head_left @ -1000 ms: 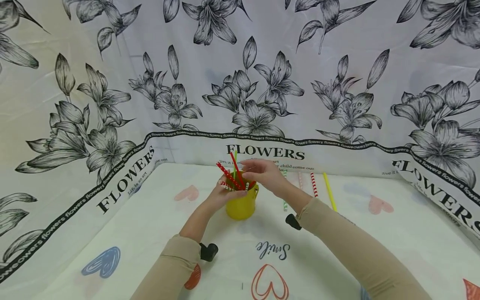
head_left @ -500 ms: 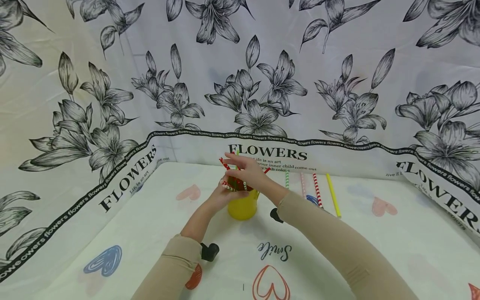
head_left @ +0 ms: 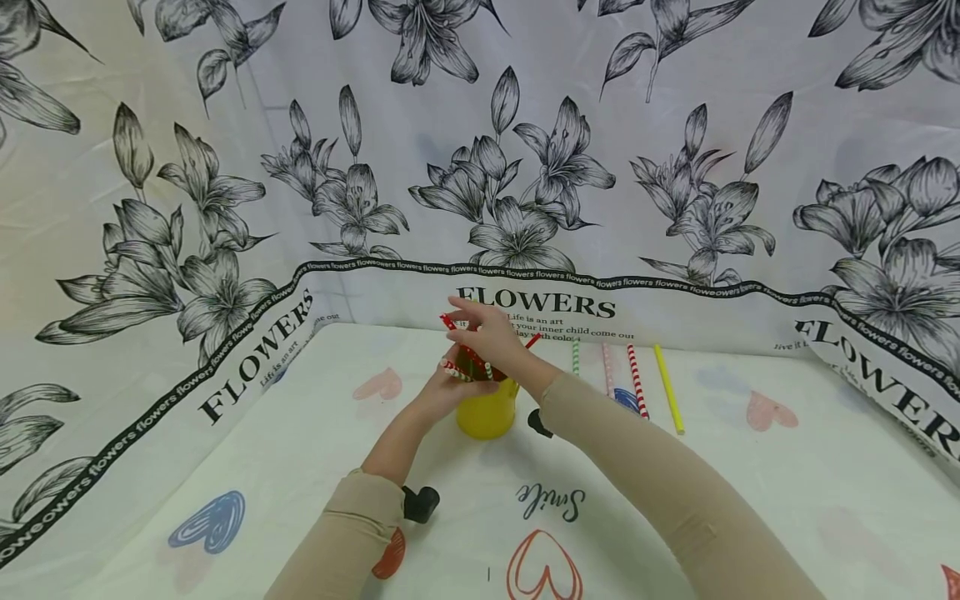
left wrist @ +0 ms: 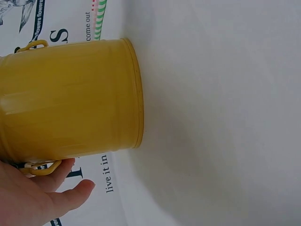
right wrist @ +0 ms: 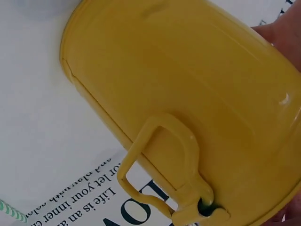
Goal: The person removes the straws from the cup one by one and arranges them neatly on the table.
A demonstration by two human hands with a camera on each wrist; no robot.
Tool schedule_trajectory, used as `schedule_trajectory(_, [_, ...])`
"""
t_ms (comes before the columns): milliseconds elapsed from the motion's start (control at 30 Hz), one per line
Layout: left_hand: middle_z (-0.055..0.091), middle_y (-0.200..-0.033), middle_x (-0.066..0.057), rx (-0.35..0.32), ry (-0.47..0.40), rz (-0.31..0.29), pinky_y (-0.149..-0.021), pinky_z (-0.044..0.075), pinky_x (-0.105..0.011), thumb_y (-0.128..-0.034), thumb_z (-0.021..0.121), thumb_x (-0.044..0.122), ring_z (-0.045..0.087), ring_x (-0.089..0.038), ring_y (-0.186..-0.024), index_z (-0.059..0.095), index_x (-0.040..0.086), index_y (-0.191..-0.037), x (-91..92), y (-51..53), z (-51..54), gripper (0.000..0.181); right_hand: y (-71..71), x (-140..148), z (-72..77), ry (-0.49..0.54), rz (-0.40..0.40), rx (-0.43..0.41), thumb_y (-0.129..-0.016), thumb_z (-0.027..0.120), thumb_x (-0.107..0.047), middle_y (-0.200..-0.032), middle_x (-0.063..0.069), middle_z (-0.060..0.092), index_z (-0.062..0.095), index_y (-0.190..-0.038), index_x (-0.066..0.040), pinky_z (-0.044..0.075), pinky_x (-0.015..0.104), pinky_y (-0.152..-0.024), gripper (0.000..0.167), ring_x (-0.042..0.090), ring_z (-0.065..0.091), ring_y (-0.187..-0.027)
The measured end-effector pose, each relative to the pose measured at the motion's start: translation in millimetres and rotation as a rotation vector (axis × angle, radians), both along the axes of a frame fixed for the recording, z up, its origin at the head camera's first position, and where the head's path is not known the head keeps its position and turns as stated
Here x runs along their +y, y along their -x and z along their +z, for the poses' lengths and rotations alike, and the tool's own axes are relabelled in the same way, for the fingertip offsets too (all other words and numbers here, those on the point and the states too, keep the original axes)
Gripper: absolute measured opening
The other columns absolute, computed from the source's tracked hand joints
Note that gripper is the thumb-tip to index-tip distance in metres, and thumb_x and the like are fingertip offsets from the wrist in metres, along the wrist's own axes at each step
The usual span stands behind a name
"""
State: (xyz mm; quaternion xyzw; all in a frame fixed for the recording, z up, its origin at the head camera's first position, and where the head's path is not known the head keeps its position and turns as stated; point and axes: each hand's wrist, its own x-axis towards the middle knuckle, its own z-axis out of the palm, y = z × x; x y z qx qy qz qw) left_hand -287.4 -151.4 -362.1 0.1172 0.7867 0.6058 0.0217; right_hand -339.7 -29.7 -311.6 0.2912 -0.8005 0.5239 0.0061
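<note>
1. Grips the pail (head_left: pixel 486 419) with the left hand (head_left: pixel 441 393), thumb along the near rim.
2. Has the pail upright on the cloth (head_left: pixel 300 450), just right of the left palm and beneath the right hand (head_left: pixel 498 337).
3. Hangs over the mouth with the right hand, fingers bent leftward across it; cannot tell about any pinch on a straw there.
4. Shows a dotted straw (head_left: pixel 447 321) at the right fingertips, long axis tilted up and left; a striped straw (head_left: pixel 453 367) beside the left hand; a red tip (head_left: pixel 533 340) leaning out right, past the right hand.
5. Leaves the green straw (head_left: pixel 576 357), pink straw (head_left: pixel 608 367), red-striped straw (head_left: pixel 637 383) and yellow straw (head_left: pixel 669 390) flat to the right of the right hand, the nearer one, long axes running roughly away.
6. Ends beyond both hands at the flowered backdrop (head_left: pixel 517 233).
</note>
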Motion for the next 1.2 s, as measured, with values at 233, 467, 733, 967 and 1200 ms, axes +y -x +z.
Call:
schedule_trajectory(233, [0.032, -0.152, -0.015, -0.018, -0.006, -0.016, -0.111, 0.028, -0.055, -0.0857, 0.072, 0.016, 0.03, -0.034, -0.138, 0.019, 0.008, -0.152, 3.5, -1.5, 0.1, 0.085, -1.0, 1.1, -3.7, -0.001, -0.029, -0.059, -0.091, 0.068, -0.011, -0.112, 0.009, 0.069, 0.06, -0.134, -0.011, 0.053, 0.026, -0.082, 0.043, 0.021, 0.061, -0.098])
schedule_trajectory(467, [0.034, -0.151, -0.013, 0.005, 0.005, -0.011, -0.111, 0.027, -0.056, -0.0866, 0.072, 0.017, 0.032, -0.033, -0.138, 0.025, 0.014, -0.151, 2.7, -3.0, -1.3, 0.08, -8.9, 15.7, -3.9, -0.004, 0.037, -0.023, -0.092, 0.066, -0.009, -0.107, 0.008, 0.069, 0.063, -0.129, -0.009, 0.054, 0.027, -0.08, 0.036, 0.02, 0.06, -0.094])
schedule_trajectory(733, [0.03, -0.153, -0.014, 0.019, 0.034, 0.001, -0.111, 0.028, -0.055, -0.0862, 0.073, 0.019, 0.031, -0.035, -0.137, 0.021, 0.016, -0.153, -2.3, -9.8, 11.9, 0.085, -11.2, 31.0, -0.3, -0.096, 0.043, 0.037, -0.094, 0.065, -0.012, -0.11, 0.009, 0.068, 0.065, -0.123, -0.002, 0.054, 0.026, -0.076, 0.031, 0.022, 0.06, -0.095])
schedule_trajectory(967, [0.03, -0.153, -0.015, -0.005, 0.038, 0.031, -0.112, 0.027, -0.054, -0.0851, 0.074, 0.022, 0.03, -0.035, -0.138, 0.02, 0.015, -0.153, -3.8, -1.1, 2.1, 0.088, -13.2, 36.0, -1.6, -0.141, 0.03, -0.012, -0.094, 0.064, -0.01, -0.116, 0.013, 0.067, 0.063, -0.122, 0.0, 0.053, 0.031, -0.09, 0.029, 0.026, 0.062, -0.109])
schedule_trajectory(1200, [0.03, -0.153, -0.014, -0.021, 0.042, 0.022, -0.113, 0.024, -0.055, -0.0858, 0.074, 0.023, 0.03, -0.035, -0.138, 0.02, 0.015, -0.153, -1.4, -1.2, 2.2, 0.087, -18.8, 49.3, -0.6, -0.14, 0.03, -0.006, -0.095, 0.064, -0.013, -0.115, 0.01, 0.068, 0.064, -0.12, -0.002, 0.053, 0.032, -0.09, 0.028, 0.024, 0.063, -0.108])
